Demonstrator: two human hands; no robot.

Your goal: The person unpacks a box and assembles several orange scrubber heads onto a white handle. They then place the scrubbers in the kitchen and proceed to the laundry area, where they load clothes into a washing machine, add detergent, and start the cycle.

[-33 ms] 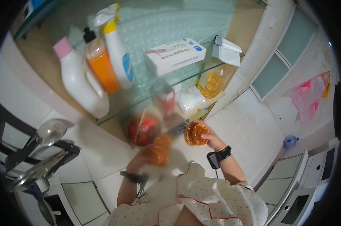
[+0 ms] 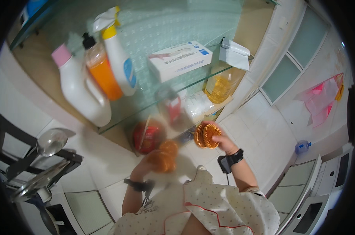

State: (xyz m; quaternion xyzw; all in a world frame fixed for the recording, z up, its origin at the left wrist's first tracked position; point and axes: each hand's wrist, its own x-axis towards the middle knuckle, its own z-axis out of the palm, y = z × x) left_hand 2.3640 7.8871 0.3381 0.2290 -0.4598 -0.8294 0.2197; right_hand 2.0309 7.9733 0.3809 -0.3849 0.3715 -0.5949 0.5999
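Note:
My right hand (image 2: 223, 143) is closed on a round, ribbed orange-gold object (image 2: 207, 135), perhaps a scouring pad, held just below the glass shelf (image 2: 161, 102). My left hand (image 2: 145, 166) grips a similar orange object (image 2: 164, 156), which is blurred by motion, lower and to the left. Both wrists wear dark bands. Behind the two hands, under the shelf, stand a red round container (image 2: 147, 138) and a clear bottle with a red label (image 2: 170, 105).
On the glass shelf stand a white jug with a pink cap (image 2: 81, 96), an orange pump bottle (image 2: 103, 74), a white spray bottle (image 2: 120, 62), a white box (image 2: 180, 59) and a white bag (image 2: 234, 53). A bottle of yellow oil (image 2: 219, 85) is beneath. A ladle rack (image 2: 48, 156) is left.

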